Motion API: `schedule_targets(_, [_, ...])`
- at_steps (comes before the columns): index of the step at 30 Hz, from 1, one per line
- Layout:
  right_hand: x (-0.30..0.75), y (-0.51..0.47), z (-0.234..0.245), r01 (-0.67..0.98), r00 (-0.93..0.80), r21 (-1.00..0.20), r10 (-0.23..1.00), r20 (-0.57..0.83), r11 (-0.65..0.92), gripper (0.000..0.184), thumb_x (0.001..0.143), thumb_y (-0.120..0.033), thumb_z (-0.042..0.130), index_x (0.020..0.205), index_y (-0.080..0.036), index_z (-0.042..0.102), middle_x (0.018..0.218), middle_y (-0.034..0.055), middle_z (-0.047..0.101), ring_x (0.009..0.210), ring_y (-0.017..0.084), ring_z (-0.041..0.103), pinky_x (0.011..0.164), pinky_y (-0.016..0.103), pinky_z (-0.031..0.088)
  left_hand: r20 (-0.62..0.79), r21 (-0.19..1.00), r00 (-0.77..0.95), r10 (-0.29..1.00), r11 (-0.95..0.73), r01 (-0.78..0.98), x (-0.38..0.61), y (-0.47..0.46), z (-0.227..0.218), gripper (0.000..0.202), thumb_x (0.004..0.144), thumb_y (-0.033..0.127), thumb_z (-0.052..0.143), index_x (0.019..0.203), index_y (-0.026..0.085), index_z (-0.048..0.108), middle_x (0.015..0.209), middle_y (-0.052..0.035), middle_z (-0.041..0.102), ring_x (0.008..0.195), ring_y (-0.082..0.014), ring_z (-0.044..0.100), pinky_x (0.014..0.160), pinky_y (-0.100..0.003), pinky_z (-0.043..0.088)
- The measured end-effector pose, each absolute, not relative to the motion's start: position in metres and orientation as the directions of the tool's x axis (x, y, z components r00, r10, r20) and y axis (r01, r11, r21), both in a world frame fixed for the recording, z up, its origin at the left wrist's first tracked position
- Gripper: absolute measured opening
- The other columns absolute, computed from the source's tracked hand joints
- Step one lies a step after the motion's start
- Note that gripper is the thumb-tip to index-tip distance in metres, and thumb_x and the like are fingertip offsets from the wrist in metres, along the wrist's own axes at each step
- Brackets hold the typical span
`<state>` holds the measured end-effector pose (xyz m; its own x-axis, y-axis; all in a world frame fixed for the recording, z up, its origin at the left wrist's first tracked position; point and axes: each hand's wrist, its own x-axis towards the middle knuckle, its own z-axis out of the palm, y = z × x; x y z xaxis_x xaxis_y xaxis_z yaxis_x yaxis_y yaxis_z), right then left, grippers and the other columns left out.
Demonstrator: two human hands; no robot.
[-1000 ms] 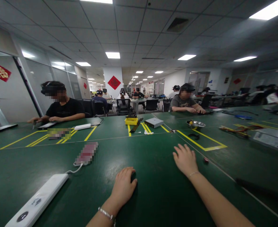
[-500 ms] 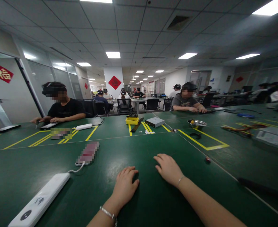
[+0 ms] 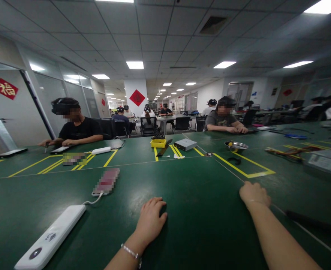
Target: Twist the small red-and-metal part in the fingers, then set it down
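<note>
My left hand [image 3: 152, 220] lies palm down on the green table [image 3: 199, 225], fingers stretched forward and thumb apart, holding nothing. Out to the right, my right hand [image 3: 255, 193] is lowered to the table beside a pale seam line. Its fingers are curled down and mostly hidden from me. The hand covers the spot where a small reddish-brown thing lay, so I cannot see what is in the fingers. A long black object [image 3: 308, 221], blurred, lies right of my right forearm.
On the left, a white power bank-like bar [image 3: 51, 238] is cabled to a phone [image 3: 107, 182]. Farther off are a yellow tray [image 3: 158, 143], a grey metal drive box [image 3: 185, 144], a steel bowl [image 3: 236, 145] and a metal power supply box [image 3: 327, 162]. Two people sit across the table.
My right hand has moved right, from the table's middle to over the small reddish-brown thing, and its fingers have curled. My left hand has stayed in place.
</note>
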<state>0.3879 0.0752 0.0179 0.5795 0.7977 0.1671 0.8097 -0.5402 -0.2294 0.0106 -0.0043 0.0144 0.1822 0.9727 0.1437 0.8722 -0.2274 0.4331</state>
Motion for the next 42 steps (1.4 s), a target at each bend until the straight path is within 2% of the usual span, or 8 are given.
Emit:
schedule_targets(9, [0.387, 0.076, 0.021, 0.820, 0.551, -0.284, 0.820, 0.156, -0.497, 0.043, 0.076, -0.019, 0.024, 0.108, -0.010, 0.052, 0.101, 0.0212, 0.053, 0.091, 0.033, 0.051, 0.068, 0.043, 0.043, 0.169, 0.437, 0.188, 0.968, -0.244, 0.866, 0.010, -0.004, 0.010, 0.032, 0.074, 0.029, 0.045, 0.104, 0.027, 0.054, 0.120, -0.0003, 0.049, 0.115, -0.0200, 0.037, 0.097, -0.039, 0.024])
schedule_targets(19, [0.386, 0.073, 0.023, 0.847, 0.519, -0.228, 0.839, 0.163, -0.479, 0.040, 0.073, -0.021, 0.033, 0.103, -0.011, 0.057, 0.099, 0.0198, 0.053, 0.090, 0.031, 0.052, 0.068, 0.040, 0.044, 0.167, 0.443, 0.198, 0.966, -0.253, 0.860, 0.009, -0.005, 0.013, 0.032, 0.074, 0.028, 0.045, 0.105, 0.026, 0.053, 0.121, -0.0011, 0.049, 0.115, -0.0200, 0.037, 0.097, -0.039, 0.024])
schedule_targets(23, [0.368, 0.076, 0.034, 0.859, 0.475, -0.327, 0.852, 0.221, -0.394, 0.038, 0.075, -0.026, 0.033, 0.100, -0.015, 0.058, 0.102, 0.0161, 0.053, 0.089, 0.027, 0.053, 0.071, 0.037, 0.043, 0.167, 0.443, 0.186, 0.968, -0.242, 0.863, 0.009, -0.004, 0.013, 0.032, 0.073, 0.028, 0.046, 0.104, 0.026, 0.054, 0.120, -0.0007, 0.049, 0.115, -0.0200, 0.037, 0.097, -0.038, 0.024])
schedule_targets(27, [0.311, 0.074, 0.047, 0.848, 0.241, -0.514, 0.957, 0.159, -0.128, 0.028, 0.073, -0.029, 0.041, 0.089, -0.017, 0.061, 0.092, 0.0090, 0.059, 0.080, 0.019, 0.056, 0.070, 0.029, 0.042, 0.174, 0.469, 0.168, 0.970, -0.232, 0.852, 0.012, -0.002, 0.012, 0.031, 0.071, 0.028, 0.049, 0.102, 0.024, 0.055, 0.117, -0.0025, 0.052, 0.112, -0.0206, 0.040, 0.096, -0.036, 0.026])
schedule_targets(30, [0.251, 0.061, 0.046, 0.685, -0.002, -0.727, 0.998, 0.063, 0.048, 0.022, 0.070, -0.029, 0.048, 0.084, -0.018, 0.060, 0.079, 0.0042, 0.062, 0.071, 0.015, 0.056, 0.063, 0.026, 0.042, 0.184, 0.541, 0.168, 0.968, -0.243, 0.805, 0.016, -0.004, 0.014, 0.036, 0.070, 0.032, 0.053, 0.104, 0.021, 0.053, 0.111, -0.0048, 0.056, 0.105, -0.0200, 0.046, 0.091, -0.032, 0.031])
schedule_targets(33, [0.200, 0.042, 0.034, 0.491, -0.194, -0.862, 0.980, 0.034, 0.127, 0.014, 0.068, -0.027, 0.051, 0.076, -0.017, 0.057, 0.068, 0.0014, 0.060, 0.062, 0.012, 0.054, 0.057, 0.023, 0.040, 0.162, 0.634, 0.170, 0.972, -0.234, 0.737, 0.020, -0.008, 0.017, 0.040, 0.068, 0.033, 0.056, 0.105, 0.022, 0.049, 0.100, -0.0030, 0.061, 0.093, -0.0171, 0.054, 0.082, -0.027, 0.037])
schedule_targets(37, [0.167, 0.023, 0.017, 0.401, -0.295, -0.903, 0.955, 0.030, 0.153, 0.010, 0.069, -0.027, 0.052, 0.070, -0.017, 0.053, 0.062, -0.0006, 0.058, 0.055, 0.010, 0.051, 0.052, 0.021, 0.038, 0.172, 0.658, 0.191, 0.966, -0.257, 0.708, 0.024, -0.011, 0.020, 0.017, 0.072, 0.024, 0.049, 0.088, 0.022, 0.053, 0.083, 0.0003, 0.063, 0.077, -0.0137, 0.057, 0.067, -0.023, 0.039])
schedule_targets(42, [0.172, 0.022, 0.025, 0.505, -0.328, -0.835, 0.943, 0.051, 0.220, 0.020, 0.074, -0.035, 0.046, 0.073, -0.017, 0.055, 0.065, 0.0006, 0.059, 0.057, 0.011, 0.052, 0.053, 0.022, 0.037, 0.178, 0.654, 0.196, 0.964, -0.265, 0.709, 0.024, -0.009, 0.018, 0.013, 0.074, 0.024, 0.046, 0.083, 0.021, 0.054, 0.076, 0.0008, 0.062, 0.068, -0.0121, 0.056, 0.060, -0.021, 0.037])
